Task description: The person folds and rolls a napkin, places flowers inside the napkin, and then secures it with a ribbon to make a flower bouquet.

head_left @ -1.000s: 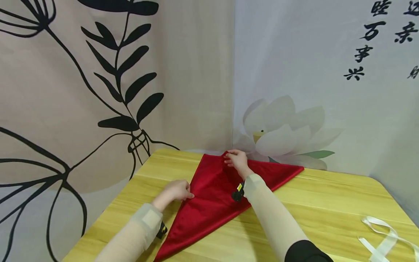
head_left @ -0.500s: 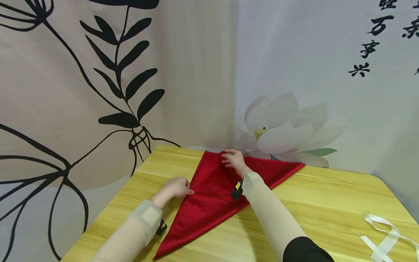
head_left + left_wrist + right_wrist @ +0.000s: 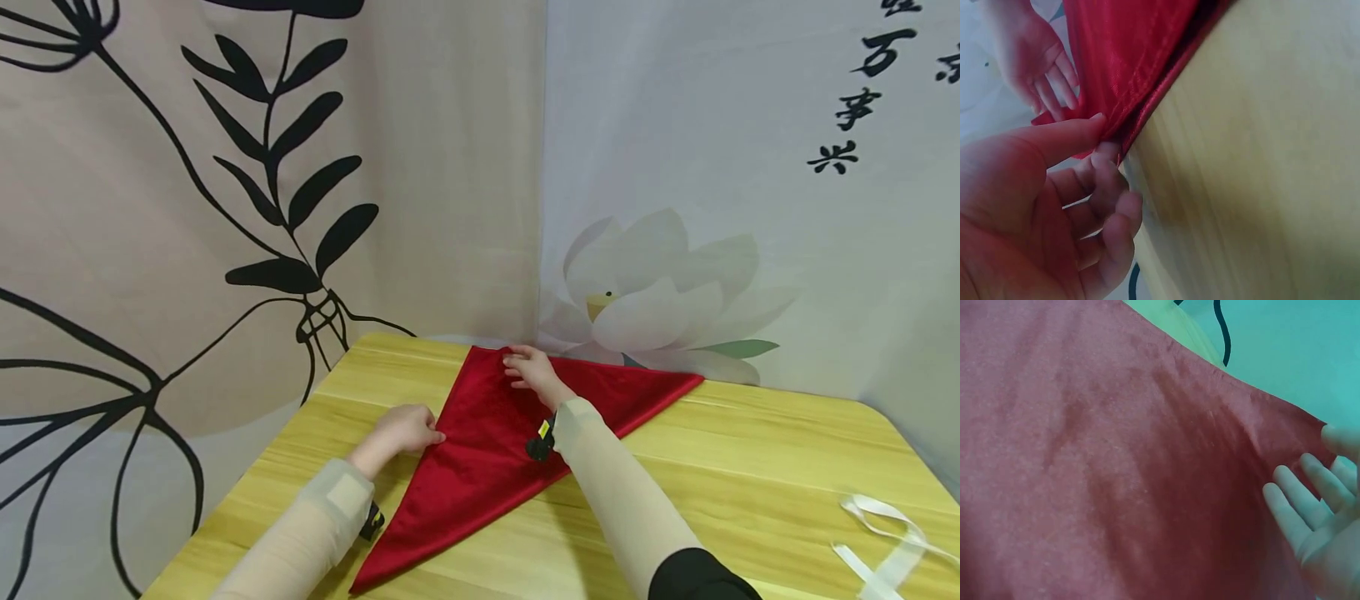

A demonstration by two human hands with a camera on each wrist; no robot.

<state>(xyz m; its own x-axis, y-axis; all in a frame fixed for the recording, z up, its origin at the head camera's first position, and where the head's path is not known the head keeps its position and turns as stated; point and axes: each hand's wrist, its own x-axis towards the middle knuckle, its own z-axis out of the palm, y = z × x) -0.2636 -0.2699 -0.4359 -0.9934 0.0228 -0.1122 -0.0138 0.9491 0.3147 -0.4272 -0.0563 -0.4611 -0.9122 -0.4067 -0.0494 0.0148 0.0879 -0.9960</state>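
Note:
A red satin cloth (image 3: pixel 495 467) lies as a large triangle on the table, with more than one layer showing along its edge in the left wrist view. My left hand (image 3: pixel 405 429) is at the cloth's left edge, and in the left wrist view its thumb and forefinger pinch the hemmed layers. At the far edge, my right hand (image 3: pixel 534 372) pinches the cloth's border between thumb and forefinger. The other fingers (image 3: pixel 1291 500) of that hand stay extended over the cloth, which dips into soft wrinkles beneath them.
The yellow wood-grain table (image 3: pixel 720 467) ends at the back against a printed fabric wall (image 3: pixel 450 167). A white ribbon (image 3: pixel 892 558) lies loosely looped near the right edge. A small black wrist device (image 3: pixel 540 442) hangs under the right cuff.
My right hand has shifted slightly left along the far edge, and the cloth beneath it lies flatter than before. My left hand keeps its pinch at the same spot.

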